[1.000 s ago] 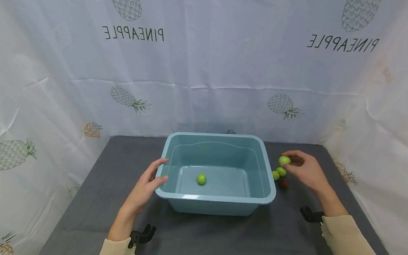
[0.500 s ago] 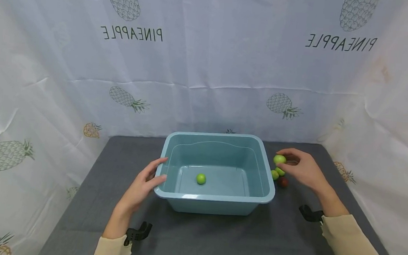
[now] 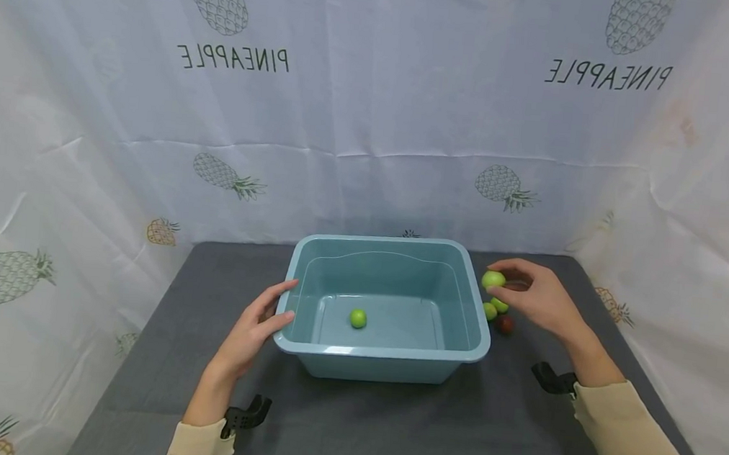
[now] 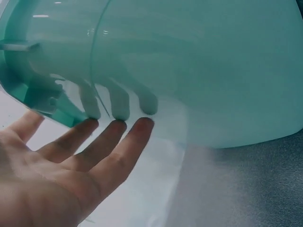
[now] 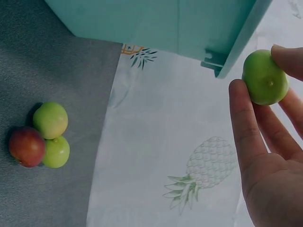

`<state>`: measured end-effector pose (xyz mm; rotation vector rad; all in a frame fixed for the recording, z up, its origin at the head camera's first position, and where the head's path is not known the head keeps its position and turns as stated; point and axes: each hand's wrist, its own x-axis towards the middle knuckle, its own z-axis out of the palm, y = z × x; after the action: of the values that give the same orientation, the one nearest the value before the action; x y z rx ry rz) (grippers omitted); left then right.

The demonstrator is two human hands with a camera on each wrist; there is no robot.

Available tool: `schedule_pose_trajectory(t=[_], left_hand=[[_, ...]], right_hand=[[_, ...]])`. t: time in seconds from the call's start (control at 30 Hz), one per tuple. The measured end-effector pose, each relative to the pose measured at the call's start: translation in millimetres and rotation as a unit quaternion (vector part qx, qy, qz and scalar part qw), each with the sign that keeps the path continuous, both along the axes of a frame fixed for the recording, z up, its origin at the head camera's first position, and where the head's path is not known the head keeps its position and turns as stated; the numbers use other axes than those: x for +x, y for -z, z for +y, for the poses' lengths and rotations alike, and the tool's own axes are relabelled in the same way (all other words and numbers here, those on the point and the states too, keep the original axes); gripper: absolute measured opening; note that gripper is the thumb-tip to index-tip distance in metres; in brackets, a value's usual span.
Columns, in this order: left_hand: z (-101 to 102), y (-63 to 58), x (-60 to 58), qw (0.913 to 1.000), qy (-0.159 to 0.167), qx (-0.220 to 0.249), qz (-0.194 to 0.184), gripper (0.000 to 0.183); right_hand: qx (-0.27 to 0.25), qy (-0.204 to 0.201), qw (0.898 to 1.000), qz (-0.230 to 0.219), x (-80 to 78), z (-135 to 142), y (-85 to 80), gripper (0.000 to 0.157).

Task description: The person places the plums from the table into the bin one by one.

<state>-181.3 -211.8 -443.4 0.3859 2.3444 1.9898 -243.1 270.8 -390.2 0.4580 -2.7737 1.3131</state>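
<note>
A blue-green plastic basin (image 3: 379,353) stands in the middle of the grey table. My left hand (image 3: 249,337) holds its left rim, with the thumb over the edge and the fingertips (image 4: 142,126) against the outer wall. On the basin floor lies one green plum (image 3: 358,319). Between thumb and fingers, my right hand (image 3: 543,297) pinches another green plum (image 5: 266,78), raised just outside the basin's right rim. Below that hand, two green plums (image 5: 50,120) and a dark red plum (image 5: 27,146) sit clustered on the table.
Dark grey cloth (image 3: 346,435) covers the table. White curtains (image 3: 376,98) printed with pineapples hang behind it and along both sides. Each wrist wears a black camera mount (image 3: 247,414).
My right hand has carried the pinched plum left and slightly up, towards the basin's right rim, uncovering more of the red plum. My left hand stays on the rim.
</note>
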Motion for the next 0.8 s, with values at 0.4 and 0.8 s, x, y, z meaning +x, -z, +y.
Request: schedule_pose_trajectory(t=[0.4,0.8], left_hand=[[2,-1.9,-0.6,0.9999,-0.012,0.005,-0.003,0.055],[1,2.8,-3.3,0.9999,-0.012,0.011,0.003,0.053]], right_hand=[[0.002,-0.021,1.0,0.012,3.6,-10,-13.0,0.042],[0.027,-0.065,0.997,0.026,3.5,-27,-34.9,0.041]])
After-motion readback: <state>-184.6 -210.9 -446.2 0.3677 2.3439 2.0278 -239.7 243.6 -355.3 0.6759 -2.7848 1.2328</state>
